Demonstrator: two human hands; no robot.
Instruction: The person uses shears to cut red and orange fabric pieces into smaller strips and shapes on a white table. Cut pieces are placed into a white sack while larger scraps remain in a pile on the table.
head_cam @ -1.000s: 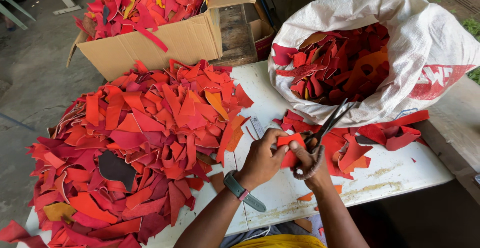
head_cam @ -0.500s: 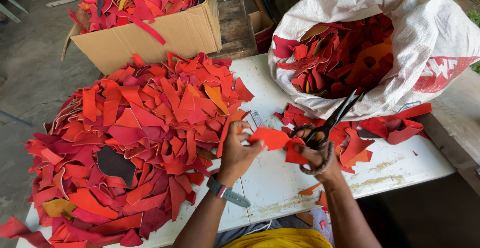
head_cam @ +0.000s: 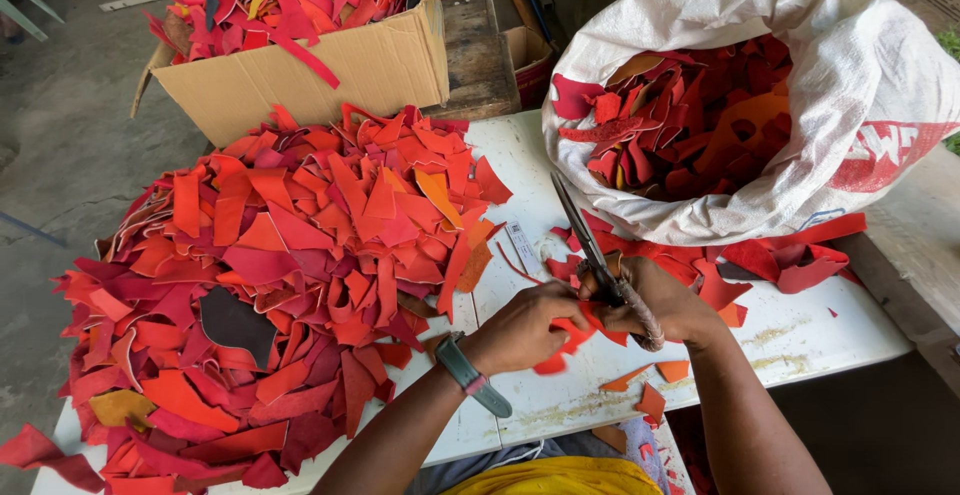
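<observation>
Scissors (head_cam: 585, 245) are gripped in the right hand (head_cam: 665, 300), fingers curled through the wrapped handles, the blades shut and pointed up and away toward the white sack (head_cam: 850, 85). A small red scrap (head_cam: 568, 343) is pinched in the left hand (head_cam: 520, 327), held just below the handles, over the white table (head_cam: 800, 330). A grey wristband (head_cam: 472, 375) is worn on the left wrist. A large heap of red and orange offcuts (head_cam: 270, 275) is spread over the table's left part. Similar pieces are held in the sack and in the cardboard box (head_cam: 330, 70) beyond
</observation>
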